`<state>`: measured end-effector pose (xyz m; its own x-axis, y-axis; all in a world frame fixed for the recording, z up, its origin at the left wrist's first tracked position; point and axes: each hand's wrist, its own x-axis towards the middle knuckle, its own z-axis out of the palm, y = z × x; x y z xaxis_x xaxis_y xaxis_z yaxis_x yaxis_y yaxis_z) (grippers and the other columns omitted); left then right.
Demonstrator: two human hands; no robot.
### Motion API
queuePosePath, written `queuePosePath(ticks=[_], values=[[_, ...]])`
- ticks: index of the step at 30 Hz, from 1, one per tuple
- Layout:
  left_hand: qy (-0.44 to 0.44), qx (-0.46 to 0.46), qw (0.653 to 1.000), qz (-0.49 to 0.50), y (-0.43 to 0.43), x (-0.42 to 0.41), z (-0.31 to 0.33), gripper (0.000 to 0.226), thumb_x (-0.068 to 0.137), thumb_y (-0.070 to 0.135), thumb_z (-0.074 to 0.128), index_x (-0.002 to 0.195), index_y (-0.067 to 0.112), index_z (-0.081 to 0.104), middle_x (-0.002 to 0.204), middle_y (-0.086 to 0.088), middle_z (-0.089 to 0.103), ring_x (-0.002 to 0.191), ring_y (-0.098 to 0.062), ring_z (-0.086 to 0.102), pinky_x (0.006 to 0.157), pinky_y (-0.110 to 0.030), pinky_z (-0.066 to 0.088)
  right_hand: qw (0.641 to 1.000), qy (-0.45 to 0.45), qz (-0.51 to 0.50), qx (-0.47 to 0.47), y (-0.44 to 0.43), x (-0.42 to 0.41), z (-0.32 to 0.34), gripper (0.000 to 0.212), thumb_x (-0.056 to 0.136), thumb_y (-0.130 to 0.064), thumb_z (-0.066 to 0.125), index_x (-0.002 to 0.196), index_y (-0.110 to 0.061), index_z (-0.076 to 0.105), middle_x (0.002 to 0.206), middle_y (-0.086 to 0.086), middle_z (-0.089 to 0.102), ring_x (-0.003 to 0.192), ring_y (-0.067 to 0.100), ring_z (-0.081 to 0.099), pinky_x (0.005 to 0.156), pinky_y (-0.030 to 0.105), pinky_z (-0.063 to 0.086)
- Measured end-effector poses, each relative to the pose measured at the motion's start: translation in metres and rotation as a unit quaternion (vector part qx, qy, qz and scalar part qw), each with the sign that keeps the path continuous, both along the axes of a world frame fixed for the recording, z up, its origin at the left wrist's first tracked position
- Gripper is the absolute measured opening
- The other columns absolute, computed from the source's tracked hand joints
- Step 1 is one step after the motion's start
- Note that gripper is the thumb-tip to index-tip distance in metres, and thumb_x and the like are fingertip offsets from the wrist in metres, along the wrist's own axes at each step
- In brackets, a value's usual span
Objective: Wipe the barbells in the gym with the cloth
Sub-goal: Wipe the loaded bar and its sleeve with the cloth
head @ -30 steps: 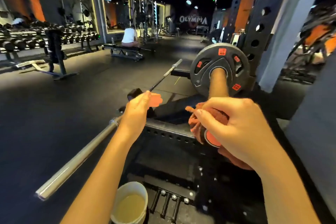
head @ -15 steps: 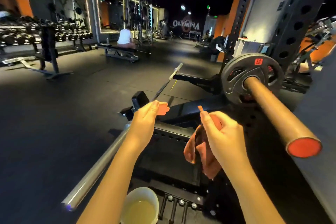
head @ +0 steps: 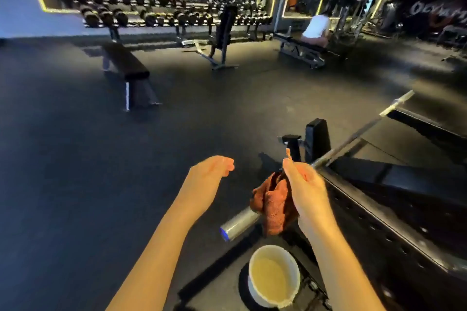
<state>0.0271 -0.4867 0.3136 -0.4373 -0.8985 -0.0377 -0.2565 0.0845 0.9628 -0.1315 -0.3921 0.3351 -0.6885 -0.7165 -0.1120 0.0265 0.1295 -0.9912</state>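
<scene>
Left hand [head: 211,171] has come off the silver barbell [head: 238,223] and hangs empty, loosely curled; right hand [head: 303,184] has brought the gripped orange cloth [head: 274,206] onto its near sleeve, so wiping this bar likely starts.

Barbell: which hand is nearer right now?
Right. The right hand grips the cloth right at the barbell; the left hand hangs empty to the left of it, not touching.

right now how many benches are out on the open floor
3: a flat bench at left, an incline bench by the dumbbell rack, a third bench at right with a person seated. Darkness may hide more.
</scene>
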Motion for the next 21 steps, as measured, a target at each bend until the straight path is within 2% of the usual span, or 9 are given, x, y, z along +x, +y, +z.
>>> queuePosePath(ticks=[3, 6, 7, 8, 9, 11, 13, 18, 21], values=[[-0.007, 0.027, 0.994, 0.11, -0.012, 0.045, -0.005, 0.025, 0.1, 0.029, 0.044, 0.103, 0.028, 0.068, 0.106, 0.008, 0.068, 0.104, -0.007, 0.06, 0.076, -0.016, 0.041, 0.99, 0.054, 0.128, 0.015, -0.044, 0.029, -0.005, 0.02, 0.094, -0.033, 0.061, 0.087, -0.014, 0.067, 0.075, -0.001, 0.064, 0.074, 0.013, 0.06, 0.068, 0.028, 0.046], [0.025, 0.123, 0.973, 0.192, -0.02, 0.089, -0.009, 0.012, 0.098, 0.027, 0.053, 0.098, 0.019, 0.063, 0.117, -0.002, 0.066, 0.115, -0.019, 0.059, 0.087, -0.021, 0.04, 0.966, 0.082, 0.243, 0.022, -0.079, 0.062, -0.013, 0.022, 0.094, -0.032, 0.061, 0.088, -0.012, 0.067, 0.079, 0.005, 0.064, 0.075, 0.013, 0.058, 0.069, 0.028, 0.045], [0.043, 0.147, 0.962, 0.226, -0.016, 0.102, -0.012, 0.014, 0.094, 0.027, 0.059, 0.1, 0.016, 0.063, 0.121, -0.006, 0.065, 0.113, -0.02, 0.059, 0.091, -0.025, 0.039, 0.956, 0.09, 0.277, 0.025, -0.088, 0.074, -0.014, 0.022, 0.094, -0.032, 0.061, 0.087, -0.013, 0.067, 0.08, 0.004, 0.063, 0.074, 0.013, 0.057, 0.068, 0.028, 0.045], [0.053, 0.158, 0.952, 0.256, -0.015, 0.112, -0.016, 0.021, 0.087, 0.03, 0.064, 0.1, 0.014, 0.065, 0.12, -0.006, 0.067, 0.108, -0.018, 0.06, 0.09, -0.027, 0.038, 0.946, 0.096, 0.308, 0.022, -0.097, 0.085, -0.017, 0.021, 0.094, -0.032, 0.061, 0.086, -0.014, 0.067, 0.08, 0.002, 0.062, 0.074, 0.013, 0.057, 0.067, 0.027, 0.045], [0.063, 0.153, 0.942, 0.291, -0.011, 0.121, -0.02, 0.023, 0.082, 0.031, 0.066, 0.098, 0.015, 0.067, 0.114, -0.004, 0.069, 0.1, -0.013, 0.063, 0.086, -0.025, 0.04, 0.935, 0.103, 0.338, 0.017, -0.105, 0.097, -0.019, 0.02, 0.094, -0.032, 0.061, 0.085, -0.016, 0.067, 0.081, 0.0, 0.063, 0.075, 0.013, 0.057, 0.067, 0.026, 0.045], [0.074, 0.133, 0.917, 0.369, 0.005, 0.137, -0.022, 0.01, 0.091, 0.023, 0.059, 0.09, 0.023, 0.069, 0.099, 0.005, 0.072, 0.087, -0.002, 0.063, 0.073, -0.018, 0.039, 0.912, 0.118, 0.393, 0.016, -0.117, 0.122, -0.024, 0.016, 0.094, -0.031, 0.06, 0.086, -0.019, 0.066, 0.086, 0.0, 0.065, 0.079, 0.012, 0.059, 0.067, 0.025, 0.045], [0.072, 0.102, 0.895, 0.428, 0.023, 0.158, -0.033, 0.022, 0.097, 0.017, 0.05, 0.089, 0.026, 0.068, 0.096, 0.008, 0.071, 0.088, -0.003, 0.064, 0.069, -0.012, 0.039, 0.886, 0.121, 0.448, 0.006, -0.124, 0.149, -0.028, 0.015, 0.094, -0.03, 0.059, 0.087, -0.02, 0.067, 0.088, 0.0, 0.066, 0.083, 0.013, 0.062, 0.07, 0.027, 0.047], [0.038, 0.083, 0.85, 0.518, 0.056, 0.207, -0.057, 0.026, 0.101, 0.021, 0.041, 0.094, 0.032, 0.064, 0.1, 0.011, 0.069, 0.098, -0.009, 0.064, 0.088, -0.023, 0.044, 0.819, 0.136, 0.557, -0.02, -0.13, 0.212, -0.045, 0.014, 0.094, -0.027, 0.06, 0.083, -0.021, 0.066, 0.083, -0.004, 0.066, 0.083, 0.013, 0.063, 0.075, 0.031, 0.048], [0.04, 0.107, 0.806, 0.581, 0.066, 0.244, -0.071, 0.025, 0.1, 0.023, 0.043, 0.089, 0.033, 0.063, 0.102, 0.01, 0.069, 0.099, -0.01, 0.063, 0.089, -0.027, 0.043, 0.792, 0.118, 0.598, -0.035, -0.137, 0.258, -0.057, 0.014, 0.094, -0.025, 0.061, 0.082, -0.019, 0.066, 0.081, -0.004, 0.067, 0.082, 0.014, 0.064, 0.074, 0.03, 0.049]])
